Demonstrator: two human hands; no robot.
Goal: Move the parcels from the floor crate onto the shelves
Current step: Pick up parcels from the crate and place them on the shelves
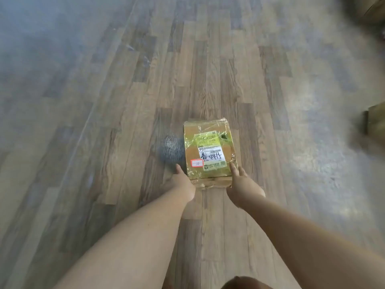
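A small cardboard parcel (209,151), wrapped in clear tape, carries a white shipping label and a red-edged sticker. I hold it out in front of me above the wooden floor. My left hand (182,181) is at its near left corner, thumb up along the side, its fingers hidden below the box. My right hand (241,182) grips the near right corner, with the thumb lying on top of the box. The crate and the shelves are out of view.
Wood-plank floor (125,101) fills the view, with a dark round shadow (171,150) left of the parcel. Blurred brown box shapes (375,122) sit at the right edge and another blurred brown box shape (375,9) at the top right corner.
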